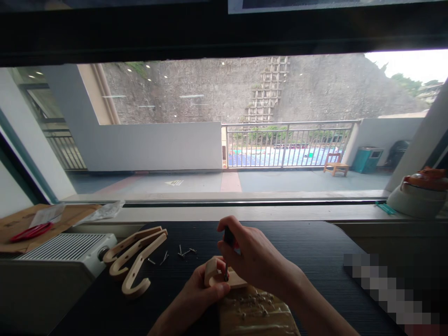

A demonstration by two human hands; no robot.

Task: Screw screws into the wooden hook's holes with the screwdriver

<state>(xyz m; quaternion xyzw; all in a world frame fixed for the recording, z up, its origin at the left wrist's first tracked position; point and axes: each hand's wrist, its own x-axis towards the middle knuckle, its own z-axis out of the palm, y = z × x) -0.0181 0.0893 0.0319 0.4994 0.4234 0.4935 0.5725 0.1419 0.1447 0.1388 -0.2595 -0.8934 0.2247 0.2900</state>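
My right hand [250,254] is closed round the dark handle of a screwdriver [229,238], whose tip points down into a curved wooden hook [214,275]. My left hand [199,291] pinches that hook and steadies it on a wooden board [257,315] studded with small screws. Three more wooden hooks [136,259] lie in a loose fan to the left on the black table [315,247]. Several loose screws [184,253] are scattered between those hooks and my hands.
A white radiator [66,247] stands at the table's left edge, with cardboard and a red tool [30,231] behind it. A white and orange object [420,193] sits on the window sill at right. The window looks onto a balcony with a railing.
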